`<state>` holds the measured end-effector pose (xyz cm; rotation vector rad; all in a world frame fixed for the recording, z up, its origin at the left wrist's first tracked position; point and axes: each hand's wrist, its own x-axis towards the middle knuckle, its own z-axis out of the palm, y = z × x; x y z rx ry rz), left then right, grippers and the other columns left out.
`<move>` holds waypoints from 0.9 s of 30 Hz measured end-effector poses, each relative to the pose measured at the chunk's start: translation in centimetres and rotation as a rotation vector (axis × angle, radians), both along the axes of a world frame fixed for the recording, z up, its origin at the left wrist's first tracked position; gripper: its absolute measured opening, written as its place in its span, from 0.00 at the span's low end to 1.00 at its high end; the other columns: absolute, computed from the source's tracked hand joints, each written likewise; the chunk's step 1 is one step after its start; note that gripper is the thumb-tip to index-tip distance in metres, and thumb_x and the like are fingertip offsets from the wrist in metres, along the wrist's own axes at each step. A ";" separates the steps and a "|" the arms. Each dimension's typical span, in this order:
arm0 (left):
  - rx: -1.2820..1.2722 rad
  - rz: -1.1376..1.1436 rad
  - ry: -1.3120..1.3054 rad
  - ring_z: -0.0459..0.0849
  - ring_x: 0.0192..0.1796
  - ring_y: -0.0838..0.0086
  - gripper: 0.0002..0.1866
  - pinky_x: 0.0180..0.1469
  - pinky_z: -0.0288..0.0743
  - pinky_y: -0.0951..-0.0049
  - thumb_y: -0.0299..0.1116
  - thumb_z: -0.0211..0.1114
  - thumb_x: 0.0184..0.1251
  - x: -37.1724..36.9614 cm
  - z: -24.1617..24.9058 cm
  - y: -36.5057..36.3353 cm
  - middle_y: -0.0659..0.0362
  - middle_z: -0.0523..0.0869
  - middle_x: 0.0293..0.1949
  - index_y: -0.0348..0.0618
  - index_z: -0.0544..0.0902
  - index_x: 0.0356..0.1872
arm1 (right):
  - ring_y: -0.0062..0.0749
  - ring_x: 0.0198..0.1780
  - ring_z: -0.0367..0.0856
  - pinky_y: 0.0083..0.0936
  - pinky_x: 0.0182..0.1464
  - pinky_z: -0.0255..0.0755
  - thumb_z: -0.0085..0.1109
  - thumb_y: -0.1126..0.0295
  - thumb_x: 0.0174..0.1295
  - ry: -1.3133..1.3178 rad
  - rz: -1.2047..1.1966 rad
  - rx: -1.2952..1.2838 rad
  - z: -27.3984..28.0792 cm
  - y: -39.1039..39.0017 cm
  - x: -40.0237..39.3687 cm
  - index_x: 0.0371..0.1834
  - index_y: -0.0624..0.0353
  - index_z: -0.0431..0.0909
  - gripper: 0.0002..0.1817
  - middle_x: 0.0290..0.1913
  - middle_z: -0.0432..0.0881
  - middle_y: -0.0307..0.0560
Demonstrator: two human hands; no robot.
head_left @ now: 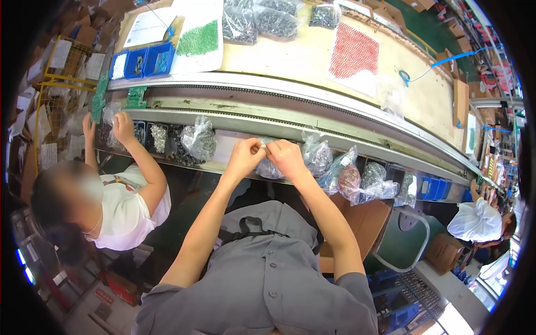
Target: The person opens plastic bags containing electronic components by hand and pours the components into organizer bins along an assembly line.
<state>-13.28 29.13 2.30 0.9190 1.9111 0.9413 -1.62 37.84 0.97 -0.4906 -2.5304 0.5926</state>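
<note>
Transparent plastic forms the small rounded bag [269,169] directly below the hands, at the narrow pale ledge [225,146]; whether it rests or hangs cannot be determined. Fingers of the left hand [244,157] and right hand [287,158] are closed to a narrow pinch, apparently on the bag's gathered neck; the contact is partly hidden. Caution: uneven pulling could tear the film and spill contents; a loose pinch could release the neck. Long axis: apparently near to far, neck pointing far. Left: a clear plastic bag of dark parts [199,139]. Right: a clear plastic bag of reddish parts [349,181]. Far: a pale flat surface [285,56] carrying small red pieces [353,53].
</note>
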 end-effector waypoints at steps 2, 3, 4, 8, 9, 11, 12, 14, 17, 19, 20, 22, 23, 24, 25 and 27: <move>0.026 0.182 0.221 0.72 0.19 0.83 0.07 0.23 0.67 0.80 0.28 0.59 0.50 0.7 0.2 -0.3 0.59 0.78 0.17 0.32 0.77 0.25 | 0.34 0.21 0.72 0.28 0.23 0.68 0.57 0.74 0.39 0.011 -0.020 0.045 -0.1 -0.1 -0.1 0.15 0.57 0.66 0.08 0.16 0.69 0.43; 0.025 0.182 0.223 0.72 0.19 0.83 0.07 0.23 0.67 0.80 0.28 0.59 0.50 0.6 0.2 -0.4 0.59 0.78 0.17 0.32 0.77 0.25 | 0.32 0.20 0.71 0.26 0.22 0.68 0.57 0.74 0.39 0.021 -0.045 0.087 -0.1 -0.2 -0.1 0.15 0.57 0.65 0.08 0.16 0.68 0.42; -0.010 0.173 0.138 0.73 0.18 0.82 0.07 0.22 0.67 0.80 0.28 0.59 0.51 0.6 0.3 -0.5 0.58 0.78 0.17 0.32 0.76 0.25 | 0.32 0.20 0.71 0.26 0.22 0.68 0.57 0.74 0.39 0.021 -0.044 0.085 -0.1 -0.2 -0.2 0.15 0.57 0.65 0.08 0.16 0.68 0.42; -0.045 0.248 -0.190 0.77 0.17 0.79 0.07 0.18 0.68 0.80 0.26 0.57 0.52 1.0 0.5 -0.5 0.57 0.79 0.17 0.30 0.76 0.27 | 0.30 0.20 0.71 0.24 0.22 0.67 0.56 0.72 0.36 0.113 0.047 0.148 -0.2 -0.1 -0.2 0.15 0.56 0.65 0.08 0.16 0.67 0.41; -0.045 0.248 -0.189 0.77 0.17 0.79 0.07 0.18 0.68 0.80 0.26 0.57 0.52 1.1 0.6 -0.4 0.57 0.79 0.17 0.30 0.76 0.27 | 0.29 0.20 0.71 0.24 0.22 0.67 0.56 0.72 0.35 0.108 0.091 0.156 -0.1 0.0 -0.1 0.15 0.56 0.65 0.08 0.17 0.67 0.40; -0.039 0.299 -0.306 0.79 0.21 0.78 0.07 0.19 0.70 0.80 0.26 0.55 0.53 1.4 0.8 -0.3 0.58 0.80 0.19 0.31 0.77 0.27 | 0.29 0.20 0.71 0.24 0.22 0.67 0.55 0.72 0.34 0.144 0.119 0.178 -0.1 0.4 -0.1 0.16 0.56 0.65 0.08 0.17 0.67 0.40; -0.039 0.299 -0.304 0.79 0.21 0.78 0.07 0.19 0.70 0.80 0.26 0.55 0.53 1.4 0.6 -0.2 0.58 0.80 0.19 0.31 0.77 0.27 | 0.29 0.20 0.70 0.24 0.22 0.67 0.55 0.71 0.34 0.180 0.146 0.201 0.0 0.5 -0.2 0.16 0.55 0.65 0.07 0.17 0.67 0.40; -0.002 0.359 -0.456 0.77 0.21 0.80 0.09 0.21 0.68 0.82 0.28 0.52 0.54 1.5 -0.4 -0.2 0.59 0.79 0.19 0.32 0.78 0.27 | 0.30 0.20 0.71 0.24 0.22 0.67 0.56 0.72 0.34 0.167 0.137 0.161 -0.2 0.3 -0.2 0.16 0.56 0.66 0.07 0.17 0.68 0.40; 0.086 0.360 -0.513 0.74 0.20 0.81 0.09 0.21 0.67 0.83 0.29 0.52 0.54 1.6 -2.1 -0.5 0.60 0.78 0.19 0.33 0.78 0.28 | 0.32 0.20 0.72 0.25 0.23 0.69 0.58 0.73 0.35 0.257 -0.019 -0.007 -1.4 -1.0 -0.6 0.17 0.57 0.68 0.08 0.17 0.71 0.41; 0.082 0.361 -0.529 0.73 0.19 0.82 0.09 0.21 0.66 0.84 0.29 0.52 0.54 1.7 -2.2 -0.4 0.61 0.77 0.18 0.33 0.78 0.27 | 0.31 0.21 0.76 0.21 0.26 0.71 0.59 0.78 0.39 0.289 -0.298 -0.410 -1.9 -2.7 -0.4 0.22 0.62 0.74 0.05 0.18 0.74 0.46; 0.080 0.358 -0.539 0.71 0.18 0.82 0.09 0.21 0.65 0.84 0.30 0.53 0.54 1.7 -2.2 -0.4 0.61 0.77 0.18 0.34 0.77 0.27 | 0.31 0.21 0.76 0.21 0.26 0.71 0.59 0.78 0.39 0.287 -0.297 -0.409 -2.2 -2.9 -0.4 0.22 0.62 0.74 0.05 0.18 0.74 0.46; 0.045 0.362 -0.577 0.72 0.18 0.83 0.08 0.21 0.66 0.84 0.30 0.54 0.53 1.6 -2.2 -0.7 0.61 0.77 0.18 0.35 0.77 0.25 | 0.29 0.21 0.77 0.19 0.27 0.72 0.58 0.78 0.42 0.274 -0.473 -0.973 -2.2 -3.1 -0.4 0.25 0.63 0.76 0.06 0.18 0.75 0.47; 0.013 0.365 -0.613 0.73 0.18 0.83 0.08 0.21 0.66 0.83 0.30 0.55 0.53 1.6 -2.2 -0.8 0.61 0.77 0.18 0.36 0.77 0.23 | 0.31 0.26 0.79 0.20 0.30 0.74 0.58 0.77 0.42 0.159 -0.390 -0.994 -2.1 -2.6 0.3 0.30 0.63 0.77 0.10 0.23 0.77 0.47; 0.013 0.358 -0.617 0.73 0.18 0.83 0.08 0.21 0.66 0.83 0.30 0.55 0.53 1.4 -2.2 -0.7 0.61 0.77 0.18 0.36 0.77 0.23 | 0.31 0.26 0.79 0.20 0.30 0.74 0.58 0.77 0.42 0.159 -0.398 -0.990 -1.2 -1.9 0.5 0.30 0.63 0.77 0.10 0.23 0.77 0.47; -0.011 0.314 -0.543 0.73 0.18 0.83 0.07 0.21 0.66 0.83 0.30 0.55 0.52 1.2 -2.3 -0.7 0.61 0.77 0.18 0.36 0.76 0.22 | 0.33 0.29 0.79 0.21 0.30 0.74 0.58 0.77 0.42 0.135 -0.237 -0.559 -0.2 -1.1 0.6 0.32 0.63 0.76 0.11 0.26 0.78 0.47; -0.035 0.259 -0.474 0.73 0.18 0.83 0.08 0.21 0.66 0.82 0.30 0.56 0.51 0.7 -2.3 -0.6 0.61 0.77 0.17 0.35 0.76 0.22 | 0.36 0.35 0.78 0.26 0.31 0.74 0.58 0.74 0.41 0.007 0.002 -0.120 0.8 -0.3 1.0 0.34 0.60 0.75 0.13 0.32 0.78 0.45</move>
